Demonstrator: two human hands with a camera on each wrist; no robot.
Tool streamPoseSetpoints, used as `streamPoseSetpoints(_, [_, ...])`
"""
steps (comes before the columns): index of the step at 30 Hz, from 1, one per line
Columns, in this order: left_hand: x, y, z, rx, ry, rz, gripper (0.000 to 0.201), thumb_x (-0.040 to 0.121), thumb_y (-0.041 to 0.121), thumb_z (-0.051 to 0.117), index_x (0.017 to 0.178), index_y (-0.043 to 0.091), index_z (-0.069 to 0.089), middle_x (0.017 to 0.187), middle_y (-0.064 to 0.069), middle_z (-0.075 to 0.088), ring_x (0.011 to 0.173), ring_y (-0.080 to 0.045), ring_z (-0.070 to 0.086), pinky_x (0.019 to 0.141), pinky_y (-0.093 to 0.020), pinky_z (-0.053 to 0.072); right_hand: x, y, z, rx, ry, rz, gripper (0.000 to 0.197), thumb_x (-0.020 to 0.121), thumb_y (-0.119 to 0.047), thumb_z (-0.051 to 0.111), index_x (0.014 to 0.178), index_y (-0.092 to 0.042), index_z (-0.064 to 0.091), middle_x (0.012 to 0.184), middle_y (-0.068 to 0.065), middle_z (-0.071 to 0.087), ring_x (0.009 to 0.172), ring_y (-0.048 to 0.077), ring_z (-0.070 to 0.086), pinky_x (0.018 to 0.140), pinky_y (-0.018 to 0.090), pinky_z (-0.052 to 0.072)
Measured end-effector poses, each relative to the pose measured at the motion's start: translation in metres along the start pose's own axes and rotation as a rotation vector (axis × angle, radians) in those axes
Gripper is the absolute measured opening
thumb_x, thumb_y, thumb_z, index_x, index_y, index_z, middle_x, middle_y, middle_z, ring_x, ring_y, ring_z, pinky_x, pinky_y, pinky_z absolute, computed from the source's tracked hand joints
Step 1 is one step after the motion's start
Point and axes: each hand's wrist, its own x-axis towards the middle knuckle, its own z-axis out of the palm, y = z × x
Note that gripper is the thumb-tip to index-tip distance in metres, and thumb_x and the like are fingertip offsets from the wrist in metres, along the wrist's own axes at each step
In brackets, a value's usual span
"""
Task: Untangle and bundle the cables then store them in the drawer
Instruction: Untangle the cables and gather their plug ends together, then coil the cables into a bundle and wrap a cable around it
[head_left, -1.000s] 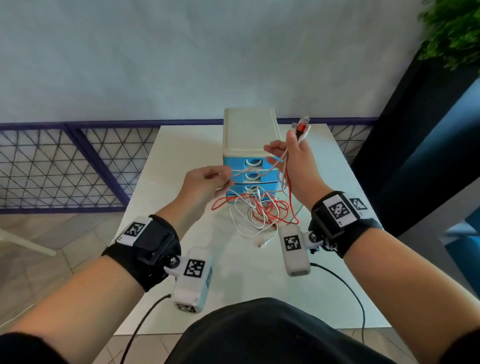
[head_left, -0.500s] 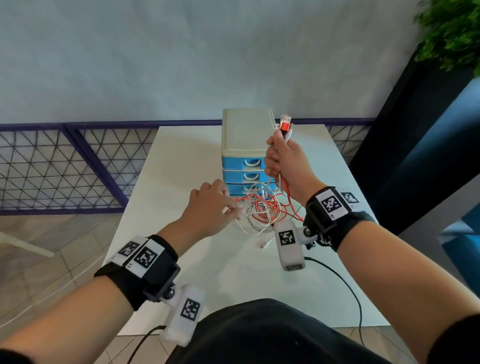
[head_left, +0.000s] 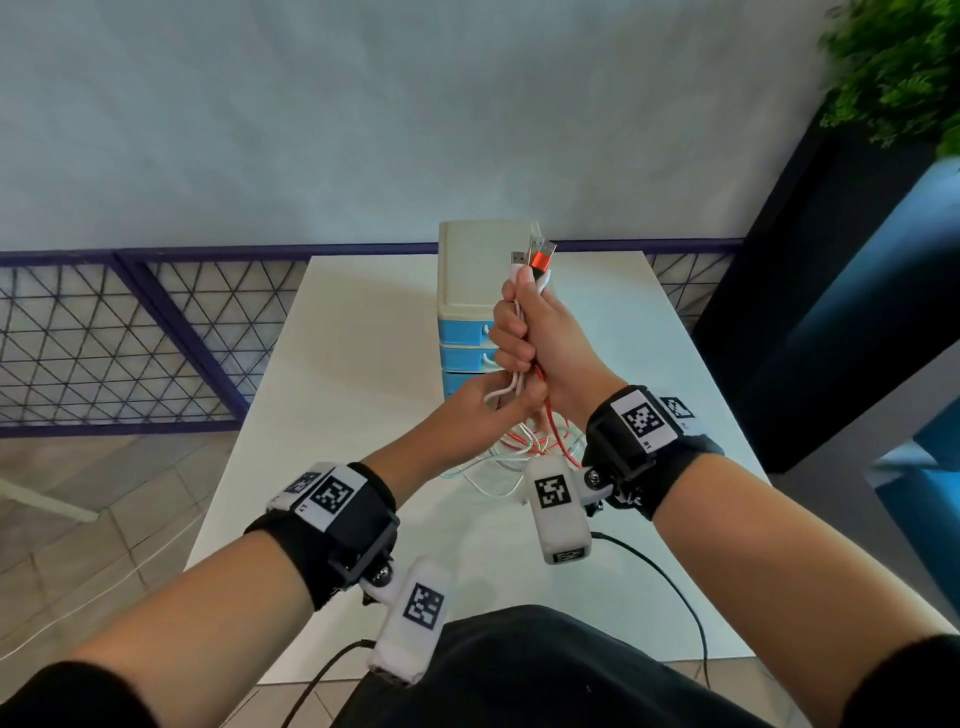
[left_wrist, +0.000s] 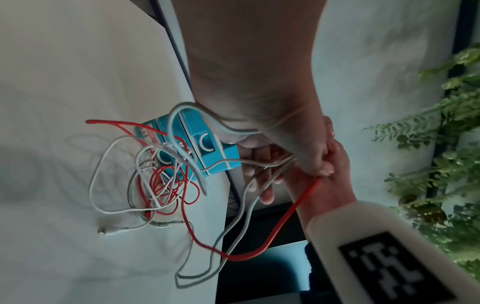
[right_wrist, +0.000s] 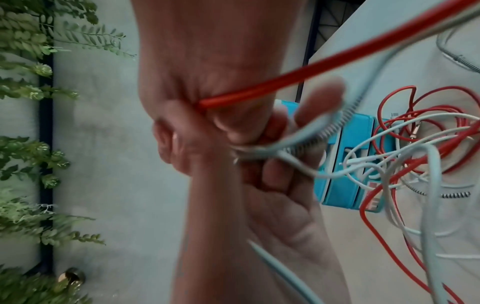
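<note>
My right hand (head_left: 524, 332) is raised in front of the drawer unit (head_left: 480, 291), fisted round a bunch of red and white cables whose plugs (head_left: 535, 257) stick out above it. Just under that fist, my left hand (head_left: 493, 405) pinches a loop of white cable (head_left: 501, 392). From both hands the cables hang to a tangled red and white pile (left_wrist: 161, 181) on the white table (head_left: 363, 364), in front of the blue drawers (left_wrist: 202, 144). A red cable (right_wrist: 298, 76) runs out of the right fist (right_wrist: 207, 115), and white and spring-wrapped strands cross the left hand's fingers (right_wrist: 311, 111).
The cream-topped unit with three blue drawers, all closed, stands at the table's far middle. A purple mesh railing (head_left: 130, 338) runs to the left, a dark planter with green leaves (head_left: 893, 67) stands to the right. A loose white plug (left_wrist: 103, 231) lies on the table beside the pile.
My left hand rose from the pile on the table to just under my right fist and took a white loop. My right hand moved slightly left with the plugs.
</note>
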Motion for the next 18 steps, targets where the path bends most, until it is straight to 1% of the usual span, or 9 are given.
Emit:
streamPoseSetpoints(1, [0.001, -0.001, 0.001, 0.025, 0.004, 0.028, 0.035, 0.094, 0.038, 0.050, 0.083, 0.008, 0.064, 0.075, 0.001, 0.068, 0.071, -0.005, 0.063, 0.076, -0.021, 0.047, 0.001, -0.001, -0.003, 0.008, 0.000, 0.008, 0.033, 0.104, -0.038, 0.033, 0.078, -0.018, 0.039, 0.054, -0.006, 0.032, 0.036, 0.004, 0.026, 0.033, 0.016, 0.023])
streamPoseSetpoints(2, [0.002, -0.002, 0.002, 0.070, 0.012, 0.051, 0.036, 0.096, 0.036, 0.049, 0.073, 0.010, 0.060, 0.064, 0.001, 0.063, 0.060, -0.007, 0.058, 0.069, -0.024, 0.045, 0.002, -0.002, -0.006, 0.018, 0.006, 0.018, 0.033, 0.104, -0.039, 0.033, 0.078, -0.019, 0.039, 0.055, -0.006, 0.031, 0.037, 0.004, 0.025, 0.034, 0.016, 0.022])
streamPoseSetpoints(4, [0.006, -0.008, 0.001, 0.249, 0.065, 0.080, 0.036, 0.095, 0.035, 0.050, 0.063, 0.020, 0.051, 0.052, 0.011, 0.051, 0.050, -0.003, 0.044, 0.058, -0.024, 0.038, 0.004, -0.003, -0.013, 0.045, 0.016, 0.041, 0.033, 0.103, -0.039, 0.035, 0.077, -0.019, 0.041, 0.055, -0.007, 0.030, 0.038, 0.004, 0.024, 0.035, 0.016, 0.021])
streamPoseSetpoints(7, [0.009, -0.016, -0.002, 0.406, 0.122, 0.133, 0.030, 0.089, 0.033, 0.058, 0.065, 0.018, 0.048, 0.055, 0.011, 0.046, 0.053, -0.005, 0.039, 0.056, -0.023, 0.035, 0.008, -0.005, -0.018, 0.052, 0.039, 0.059, 0.033, 0.103, -0.037, 0.036, 0.076, -0.019, 0.042, 0.053, -0.008, 0.030, 0.037, 0.004, 0.022, 0.034, 0.017, 0.020])
streamPoseSetpoints(10, [0.013, -0.022, 0.001, 0.511, 0.197, 0.162, 0.016, 0.080, 0.029, 0.053, 0.071, 0.016, 0.050, 0.066, 0.002, 0.058, 0.063, -0.016, 0.051, 0.063, -0.036, 0.047, 0.010, -0.003, -0.017, 0.041, 0.085, 0.057, 0.033, 0.104, -0.036, 0.035, 0.076, -0.018, 0.040, 0.053, -0.008, 0.030, 0.037, 0.004, 0.022, 0.034, 0.017, 0.018])
streamPoseSetpoints(13, [0.018, -0.032, -0.001, 0.670, 0.191, 0.085, 0.024, 0.081, 0.034, 0.048, 0.071, 0.012, 0.052, 0.068, -0.006, 0.062, 0.067, -0.022, 0.057, 0.065, -0.043, 0.050, 0.013, -0.007, -0.016, 0.064, 0.136, 0.026, 0.033, 0.104, -0.037, 0.034, 0.076, -0.019, 0.038, 0.051, -0.009, 0.030, 0.036, 0.004, 0.021, 0.033, 0.017, 0.016])
streamPoseSetpoints(14, [0.017, -0.038, -0.003, 0.652, 0.139, 0.042, 0.028, 0.082, 0.037, 0.048, 0.072, 0.012, 0.055, 0.069, -0.006, 0.064, 0.068, -0.018, 0.060, 0.067, -0.039, 0.051, 0.015, -0.011, -0.017, 0.077, 0.157, 0.006, 0.033, 0.104, -0.036, 0.033, 0.076, -0.020, 0.038, 0.050, -0.009, 0.030, 0.036, 0.004, 0.021, 0.033, 0.017, 0.017])
streamPoseSetpoints(16, [0.010, -0.046, -0.009, 0.526, 0.041, -0.018, 0.026, 0.090, 0.036, 0.051, 0.072, 0.019, 0.059, 0.072, 0.004, 0.066, 0.068, -0.001, 0.061, 0.069, -0.021, 0.048, 0.018, -0.018, -0.021, 0.090, 0.199, -0.022, 0.033, 0.104, -0.036, 0.033, 0.075, -0.020, 0.038, 0.049, -0.009, 0.031, 0.035, 0.004, 0.021, 0.031, 0.017, 0.017])
streamPoseSetpoints(18, [0.006, -0.050, -0.015, 0.460, -0.006, -0.008, 0.023, 0.094, 0.029, 0.052, 0.075, 0.021, 0.061, 0.075, 0.007, 0.067, 0.069, 0.003, 0.060, 0.073, -0.018, 0.046, 0.019, -0.021, -0.023, 0.093, 0.234, -0.038, 0.034, 0.104, -0.035, 0.034, 0.075, -0.019, 0.039, 0.050, -0.009, 0.030, 0.035, 0.005, 0.021, 0.031, 0.017, 0.017])
